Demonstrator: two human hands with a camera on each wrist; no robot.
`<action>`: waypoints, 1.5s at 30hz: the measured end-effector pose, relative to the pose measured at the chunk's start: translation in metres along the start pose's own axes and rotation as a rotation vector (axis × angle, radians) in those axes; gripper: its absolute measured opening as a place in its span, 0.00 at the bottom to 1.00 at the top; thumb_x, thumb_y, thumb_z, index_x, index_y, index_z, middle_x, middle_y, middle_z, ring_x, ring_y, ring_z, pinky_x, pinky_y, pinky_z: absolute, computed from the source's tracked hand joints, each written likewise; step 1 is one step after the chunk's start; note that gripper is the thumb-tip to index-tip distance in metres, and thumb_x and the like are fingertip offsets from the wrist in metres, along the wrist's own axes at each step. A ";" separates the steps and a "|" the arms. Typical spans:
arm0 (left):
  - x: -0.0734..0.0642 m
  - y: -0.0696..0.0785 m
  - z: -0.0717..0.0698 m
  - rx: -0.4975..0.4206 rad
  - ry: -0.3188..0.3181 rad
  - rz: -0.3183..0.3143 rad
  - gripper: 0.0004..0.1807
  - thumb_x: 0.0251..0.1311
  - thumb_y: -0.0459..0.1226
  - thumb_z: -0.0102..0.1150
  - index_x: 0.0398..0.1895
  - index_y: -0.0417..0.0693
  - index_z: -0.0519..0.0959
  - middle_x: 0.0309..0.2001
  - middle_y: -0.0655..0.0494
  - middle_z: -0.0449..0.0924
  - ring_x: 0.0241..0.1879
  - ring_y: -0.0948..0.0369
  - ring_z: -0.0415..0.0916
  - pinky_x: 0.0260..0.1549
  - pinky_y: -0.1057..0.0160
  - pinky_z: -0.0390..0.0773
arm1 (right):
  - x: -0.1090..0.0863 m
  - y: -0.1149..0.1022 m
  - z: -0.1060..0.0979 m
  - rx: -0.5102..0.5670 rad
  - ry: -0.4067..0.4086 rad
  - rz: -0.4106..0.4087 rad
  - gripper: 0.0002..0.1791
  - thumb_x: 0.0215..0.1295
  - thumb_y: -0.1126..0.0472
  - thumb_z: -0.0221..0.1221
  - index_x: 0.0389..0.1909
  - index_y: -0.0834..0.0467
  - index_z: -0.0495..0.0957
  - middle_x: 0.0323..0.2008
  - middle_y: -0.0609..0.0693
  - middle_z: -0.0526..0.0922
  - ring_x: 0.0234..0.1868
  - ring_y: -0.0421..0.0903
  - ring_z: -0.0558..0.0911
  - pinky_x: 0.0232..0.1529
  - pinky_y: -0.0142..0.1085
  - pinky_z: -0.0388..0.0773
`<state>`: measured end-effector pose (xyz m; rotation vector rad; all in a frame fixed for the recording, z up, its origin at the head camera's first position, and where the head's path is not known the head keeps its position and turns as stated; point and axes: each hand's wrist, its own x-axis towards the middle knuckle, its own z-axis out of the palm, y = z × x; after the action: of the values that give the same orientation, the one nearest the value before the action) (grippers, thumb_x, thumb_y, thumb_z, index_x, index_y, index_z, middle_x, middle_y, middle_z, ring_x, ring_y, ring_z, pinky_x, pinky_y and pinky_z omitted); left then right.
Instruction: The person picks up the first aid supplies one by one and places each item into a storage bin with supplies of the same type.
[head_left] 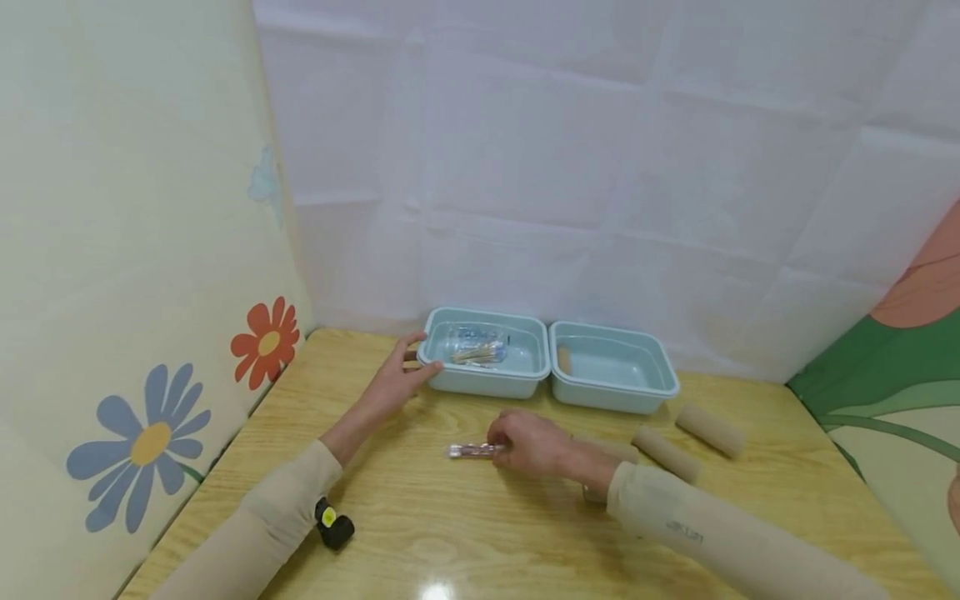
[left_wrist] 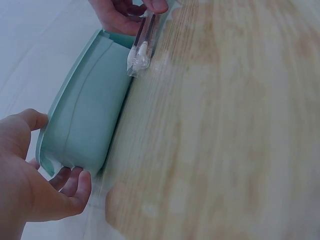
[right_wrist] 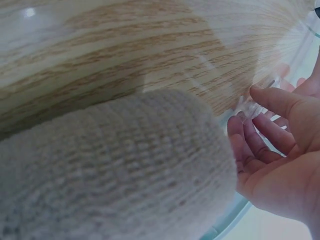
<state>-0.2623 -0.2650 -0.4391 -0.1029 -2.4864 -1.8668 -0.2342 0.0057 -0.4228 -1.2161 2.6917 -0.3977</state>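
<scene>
My left hand [head_left: 392, 381] grips the left end of a light-blue plastic bin [head_left: 483, 384], with fingers and thumb at its rim and end wall. Inside that bin lie clear packets of cotton swabs [head_left: 480, 352]. Over the table in front of the bin, my right hand [head_left: 531, 442] pinches a narrow clear packet of cotton swabs [left_wrist: 141, 52] by one end. Dark sticks and white tips show through the wrapper, whose free end points left in the head view. The right fingers cover the packet's other end.
A second light-blue bin [head_left: 611, 398] adjoins on the right, with a tan piece [head_left: 564, 360] inside. Beige fabric rolls [head_left: 711, 430] lie on the table's right side, some partly behind my right forearm. One knit roll [right_wrist: 120, 165] looms close in the right wrist view. A white cloth [head_left: 525, 167] hangs behind.
</scene>
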 end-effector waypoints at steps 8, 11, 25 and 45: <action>0.000 0.003 0.000 -0.009 0.003 -0.014 0.41 0.72 0.48 0.62 0.80 0.55 0.52 0.72 0.35 0.58 0.65 0.39 0.66 0.56 0.44 0.75 | -0.002 0.004 -0.005 0.029 0.019 -0.031 0.09 0.58 0.64 0.72 0.40 0.56 0.86 0.34 0.43 0.82 0.36 0.39 0.79 0.42 0.34 0.78; 0.000 0.003 0.000 -0.008 -0.001 -0.012 0.41 0.72 0.47 0.61 0.81 0.53 0.52 0.72 0.34 0.57 0.66 0.39 0.65 0.57 0.43 0.74 | -0.003 0.006 -0.007 0.031 0.048 -0.065 0.07 0.58 0.65 0.71 0.38 0.57 0.87 0.32 0.44 0.83 0.34 0.39 0.79 0.39 0.33 0.78; 0.001 0.000 0.000 0.008 0.001 0.004 0.41 0.73 0.46 0.60 0.81 0.52 0.51 0.72 0.32 0.57 0.66 0.37 0.65 0.57 0.43 0.74 | -0.010 0.016 -0.043 0.075 0.200 -0.113 0.05 0.63 0.67 0.70 0.39 0.61 0.87 0.34 0.48 0.83 0.35 0.43 0.80 0.37 0.36 0.79; -0.007 0.013 0.000 -0.034 -0.027 -0.008 0.41 0.74 0.43 0.59 0.81 0.47 0.49 0.73 0.28 0.53 0.68 0.34 0.61 0.60 0.38 0.70 | -0.007 0.045 -0.084 0.183 0.294 -0.026 0.09 0.69 0.64 0.66 0.47 0.62 0.84 0.41 0.49 0.82 0.40 0.44 0.80 0.42 0.42 0.79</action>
<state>-0.2544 -0.2617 -0.4266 -0.1204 -2.4768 -1.9243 -0.2831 0.0538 -0.3560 -1.2244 2.7980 -0.8692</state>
